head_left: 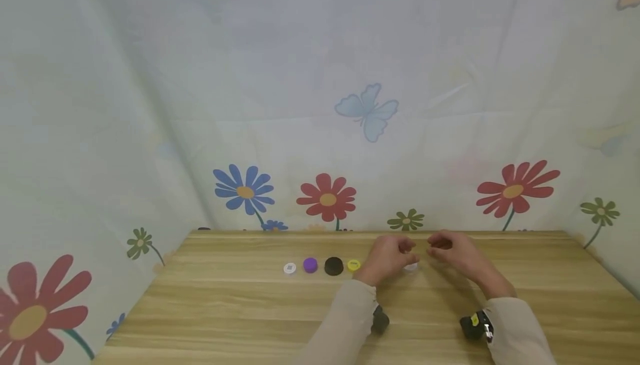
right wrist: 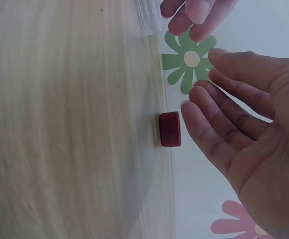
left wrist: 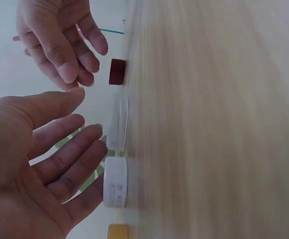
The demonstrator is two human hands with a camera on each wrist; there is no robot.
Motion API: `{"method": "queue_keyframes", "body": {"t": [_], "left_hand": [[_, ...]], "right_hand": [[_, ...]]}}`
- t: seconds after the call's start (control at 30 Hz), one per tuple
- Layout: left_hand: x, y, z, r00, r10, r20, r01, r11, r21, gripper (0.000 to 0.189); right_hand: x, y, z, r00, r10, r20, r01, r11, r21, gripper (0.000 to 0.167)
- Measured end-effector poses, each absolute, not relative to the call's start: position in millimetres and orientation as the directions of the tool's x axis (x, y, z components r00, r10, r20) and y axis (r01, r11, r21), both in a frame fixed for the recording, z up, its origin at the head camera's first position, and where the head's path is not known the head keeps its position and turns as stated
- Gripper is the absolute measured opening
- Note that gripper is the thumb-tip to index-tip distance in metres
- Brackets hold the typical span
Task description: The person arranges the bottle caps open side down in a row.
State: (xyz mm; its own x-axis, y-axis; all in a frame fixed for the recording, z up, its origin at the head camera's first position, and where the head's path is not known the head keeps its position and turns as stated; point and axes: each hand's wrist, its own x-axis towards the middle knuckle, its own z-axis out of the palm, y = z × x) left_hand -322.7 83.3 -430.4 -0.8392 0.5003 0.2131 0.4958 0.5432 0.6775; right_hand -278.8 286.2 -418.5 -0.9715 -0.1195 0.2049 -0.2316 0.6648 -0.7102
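My left hand (head_left: 389,258) hovers over the tabletop with loosely bent fingers and nothing between them. Below its fingertips lies a clear round lid (left wrist: 118,122), and beside that a white cap (left wrist: 115,182) with printed marks, which the hand hides in the head view. My right hand (head_left: 459,254) faces the left one, its fingers relaxed and holding nothing. A small dark red cap (right wrist: 170,129) stands on the wood just below the right fingertips; the right hand covers it in the head view. In the left wrist view the two hands' fingertips come near each other.
Left of the hands, a row on the wooden table (head_left: 250,304) holds a yellow cap (head_left: 354,265), a black cap (head_left: 334,266), a purple cap (head_left: 310,265) and a small white disc (head_left: 289,268). A flower-printed cloth (head_left: 430,159) rises behind the table's far edge.
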Motion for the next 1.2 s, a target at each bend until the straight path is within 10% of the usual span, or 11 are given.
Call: {"method": "queue_keyframes", "body": {"t": [1.2], "left_hand": [[-323,131,-437,-0.828,0.511,0.233,0.535,0.592,0.602,0.035]], "right_hand": [[-280,308,-437,-0.976,0.033,0.216,-0.130,0.709,-0.693,0.036]]}}
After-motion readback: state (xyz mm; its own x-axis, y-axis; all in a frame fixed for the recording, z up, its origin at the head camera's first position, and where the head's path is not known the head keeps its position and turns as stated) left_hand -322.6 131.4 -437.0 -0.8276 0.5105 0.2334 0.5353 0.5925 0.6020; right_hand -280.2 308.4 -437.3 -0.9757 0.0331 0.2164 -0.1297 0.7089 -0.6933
